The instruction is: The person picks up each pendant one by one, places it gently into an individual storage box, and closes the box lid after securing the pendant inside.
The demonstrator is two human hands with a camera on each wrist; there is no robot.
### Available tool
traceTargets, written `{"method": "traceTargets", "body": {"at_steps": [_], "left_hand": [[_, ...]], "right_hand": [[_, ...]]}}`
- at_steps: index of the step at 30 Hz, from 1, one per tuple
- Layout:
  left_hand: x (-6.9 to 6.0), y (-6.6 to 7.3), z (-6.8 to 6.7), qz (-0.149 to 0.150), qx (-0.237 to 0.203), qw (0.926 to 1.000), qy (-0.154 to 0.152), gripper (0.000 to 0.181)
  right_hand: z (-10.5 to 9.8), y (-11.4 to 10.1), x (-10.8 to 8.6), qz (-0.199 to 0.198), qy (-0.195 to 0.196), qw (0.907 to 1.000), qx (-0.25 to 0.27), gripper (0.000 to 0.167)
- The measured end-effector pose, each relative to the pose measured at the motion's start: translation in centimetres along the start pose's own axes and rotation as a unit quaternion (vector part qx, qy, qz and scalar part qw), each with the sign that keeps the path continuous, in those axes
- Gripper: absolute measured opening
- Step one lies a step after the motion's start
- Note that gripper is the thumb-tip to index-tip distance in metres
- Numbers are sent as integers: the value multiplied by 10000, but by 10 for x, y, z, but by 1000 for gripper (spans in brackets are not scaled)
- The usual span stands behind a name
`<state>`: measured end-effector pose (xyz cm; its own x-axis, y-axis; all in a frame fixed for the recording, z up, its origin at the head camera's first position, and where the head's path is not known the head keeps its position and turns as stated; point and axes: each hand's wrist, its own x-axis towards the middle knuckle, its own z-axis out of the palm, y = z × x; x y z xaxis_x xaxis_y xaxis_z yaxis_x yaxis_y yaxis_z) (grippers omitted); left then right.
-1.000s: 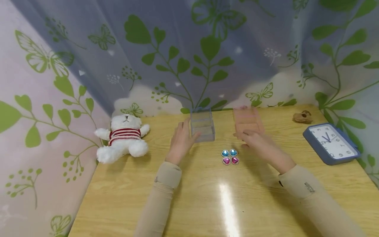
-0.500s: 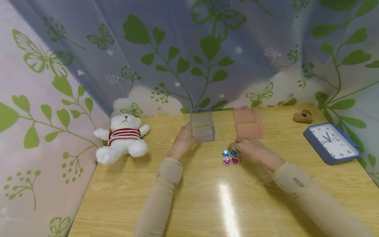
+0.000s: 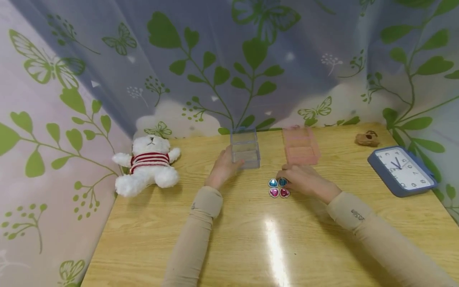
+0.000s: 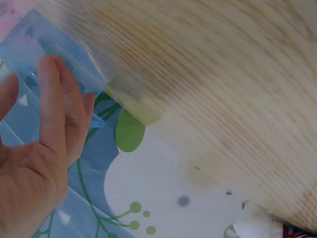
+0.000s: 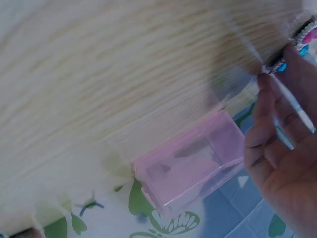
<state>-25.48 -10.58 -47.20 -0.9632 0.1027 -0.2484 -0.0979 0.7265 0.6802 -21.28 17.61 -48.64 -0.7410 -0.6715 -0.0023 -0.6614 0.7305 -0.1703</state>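
Across the wooden table (image 3: 240, 239), the right hand (image 3: 305, 181) has moved from the pink box (image 3: 303, 156) to the rightmost blue gem (image 3: 283, 181), apparently now the work; whether fingers pinch, I can't tell. Left hand (image 3: 223, 167), thumb apart, flanks the clear box (image 3: 246, 155).

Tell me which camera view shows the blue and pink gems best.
The head view: both blue gems and both pink gems show together there, beside the right hand. The right wrist view shows only a part, cropped at its right edge and partly hidden by that hand. The left wrist view shows none.
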Motion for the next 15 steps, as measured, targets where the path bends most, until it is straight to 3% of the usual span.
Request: {"method": "traceTargets", "body": {"at_steps": [4, 8, 15], "left_hand": [[2, -1, -2, 32, 85, 10000, 18, 82], [3, 2, -2, -27, 144, 9999, -18, 82], [3, 5, -4, -18, 238, 9997, 42, 82]], "right_hand": [[2, 3, 2, -148, -19, 9999, -43, 27], [3, 10, 3, -131, -64, 9996, 228, 24], [0, 17, 7, 170, -559, 9943, 897, 26]]}}
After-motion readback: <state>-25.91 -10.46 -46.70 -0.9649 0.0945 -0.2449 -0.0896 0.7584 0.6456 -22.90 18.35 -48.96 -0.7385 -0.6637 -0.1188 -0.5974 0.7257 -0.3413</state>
